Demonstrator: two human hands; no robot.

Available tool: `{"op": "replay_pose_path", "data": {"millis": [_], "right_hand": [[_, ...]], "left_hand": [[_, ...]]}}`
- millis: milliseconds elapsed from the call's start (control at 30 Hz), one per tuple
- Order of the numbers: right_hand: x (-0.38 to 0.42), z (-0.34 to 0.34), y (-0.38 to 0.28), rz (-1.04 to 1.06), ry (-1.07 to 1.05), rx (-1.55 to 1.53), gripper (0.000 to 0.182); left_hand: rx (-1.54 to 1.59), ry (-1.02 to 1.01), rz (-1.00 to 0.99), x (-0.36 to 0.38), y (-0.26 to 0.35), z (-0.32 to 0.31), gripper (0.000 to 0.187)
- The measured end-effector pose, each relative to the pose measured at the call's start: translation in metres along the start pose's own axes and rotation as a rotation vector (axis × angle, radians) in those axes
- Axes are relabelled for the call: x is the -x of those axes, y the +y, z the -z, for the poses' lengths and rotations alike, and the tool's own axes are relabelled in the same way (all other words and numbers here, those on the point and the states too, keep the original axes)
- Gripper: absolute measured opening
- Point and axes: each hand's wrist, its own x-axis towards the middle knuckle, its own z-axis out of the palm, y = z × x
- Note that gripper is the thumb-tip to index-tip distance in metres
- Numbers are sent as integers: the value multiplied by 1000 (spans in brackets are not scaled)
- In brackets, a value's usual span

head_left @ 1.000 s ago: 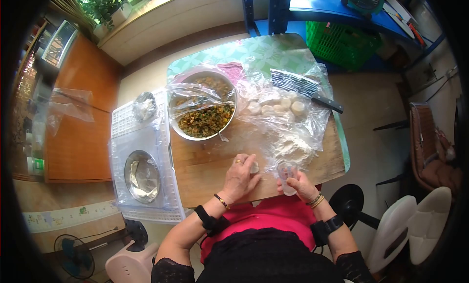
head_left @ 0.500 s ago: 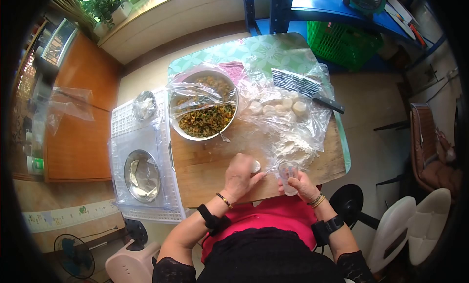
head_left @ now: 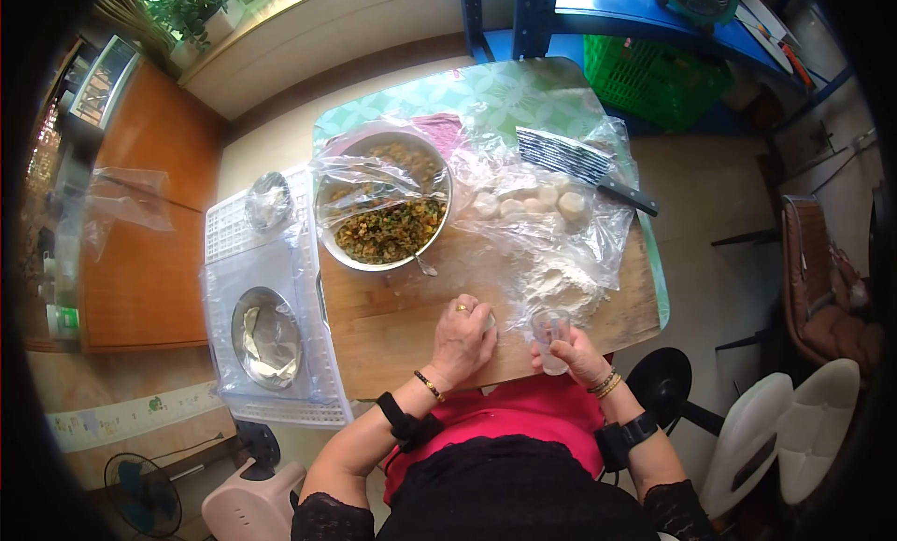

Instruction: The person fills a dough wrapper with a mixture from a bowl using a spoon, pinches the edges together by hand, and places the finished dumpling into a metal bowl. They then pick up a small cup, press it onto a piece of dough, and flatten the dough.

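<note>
At the brown wooden board's (head_left: 374,307) front edge, I observe the left hand (head_left: 461,337) curled against 1 small white dough piece (head_left: 490,322), grip unclear; the right hand (head_left: 579,355) encloses 1 clear cylindrical cup (head_left: 549,330). Slackened fingers could drop it overboard.

Leafy plant (head_left: 194,10), green basket (head_left: 645,85) below blue shelf (head_left: 617,23), brown chair (head_left: 815,270)

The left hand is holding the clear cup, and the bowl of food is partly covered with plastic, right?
Wrong hand: it's the right hand holding the clear cup, as the head view shows. The bowl of food is indeed partly covered with plastic.
</note>
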Motion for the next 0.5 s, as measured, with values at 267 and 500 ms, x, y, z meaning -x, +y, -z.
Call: {"op": "replay_pose_path", "data": {"millis": [267, 500], "right_hand": [[1, 0, 0, -15, -5, -22, 72], [1, 4, 6, 28, -50, -64, 54]], "left_hand": [[14, 15, -53, -11, 4, 6, 66], [-212, -203, -96, -14, -7, -19, 85]]}}
